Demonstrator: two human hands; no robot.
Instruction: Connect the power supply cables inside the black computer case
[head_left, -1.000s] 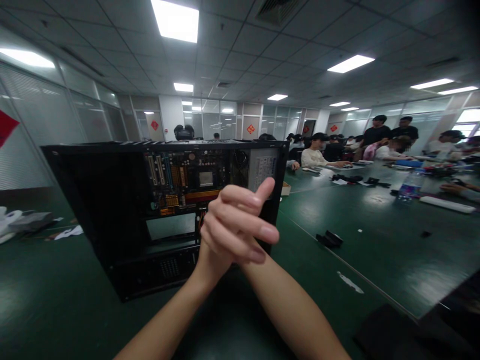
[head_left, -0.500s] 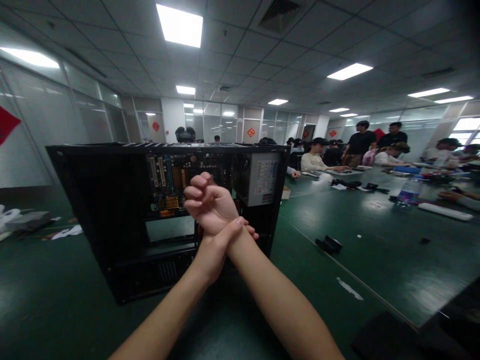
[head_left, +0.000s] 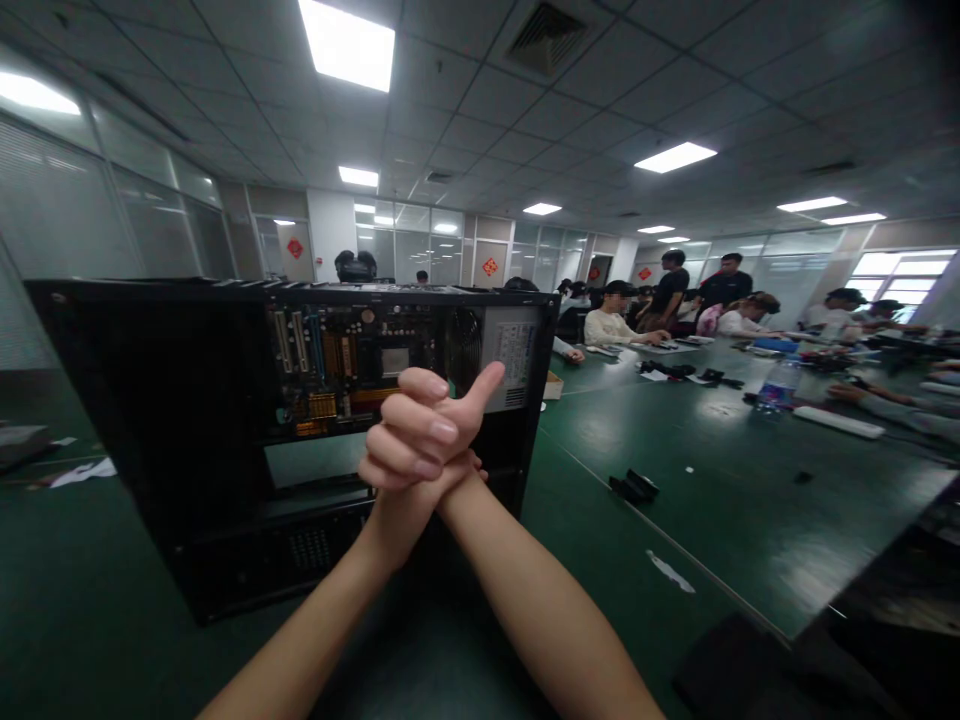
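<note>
An open black computer case (head_left: 127,400) stands on the green table, its inside facing me. Within it I see a motherboard (head_left: 367,340) with expansion slots, a fan (head_left: 464,345) and a silver power supply (head_left: 511,335) at the upper right. My forearms cross in front of the case. My left hand (head_left: 405,505) is closed around my right wrist. Just above, my right hand (head_left: 420,430) has its fingers curled in and its thumb stretched up to the right; no object shows in it. The two hands hide part of the case's lower right.
On the green table (head_left: 600,580) to the right lie a small black part (head_left: 634,487), a torn white strip (head_left: 670,572) and a white bar (head_left: 838,422). A plastic bottle (head_left: 778,385) stands farther back. Several people sit or stand around the far table.
My right hand has tipped down and turned toward me, and its thumb now sticks out. The left hand stays around the wrist. My view has shifted right, so the case appears farther left.
</note>
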